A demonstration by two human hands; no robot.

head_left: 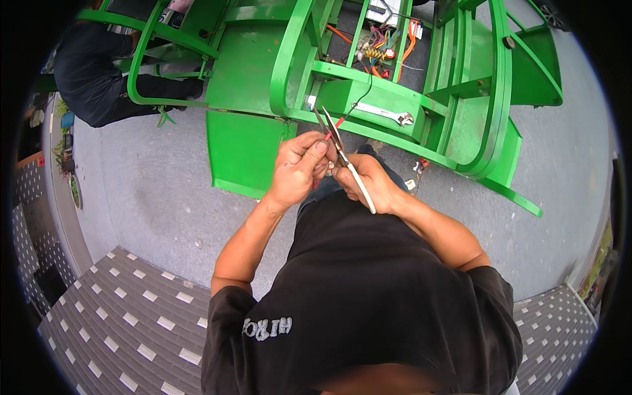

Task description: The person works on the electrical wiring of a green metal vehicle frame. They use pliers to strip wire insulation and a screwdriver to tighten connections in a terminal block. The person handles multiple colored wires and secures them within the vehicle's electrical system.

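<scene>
My left hand (297, 168) is closed, thumb against forefinger, pinching a thin red tube or wire (328, 136). A bit of red also shows below its fingers. My right hand (370, 179) grips a pair of scissors (356, 176) with a white handle. Their blades are parted and point up and away from me, crossing close to the red piece; whether they touch it I cannot tell. Just beyond the blades, a dark cable (361, 99) with a red end hangs down from the green metal frame (388, 148).
An adjustable wrench (385, 113) lies on a green ledge of the frame. Colourful wiring (378, 52) and a silver box (384, 12) sit inside it. At the far left a person in dark clothes (92, 72) bends by the frame. Small parts (421, 164) lie on the grey floor.
</scene>
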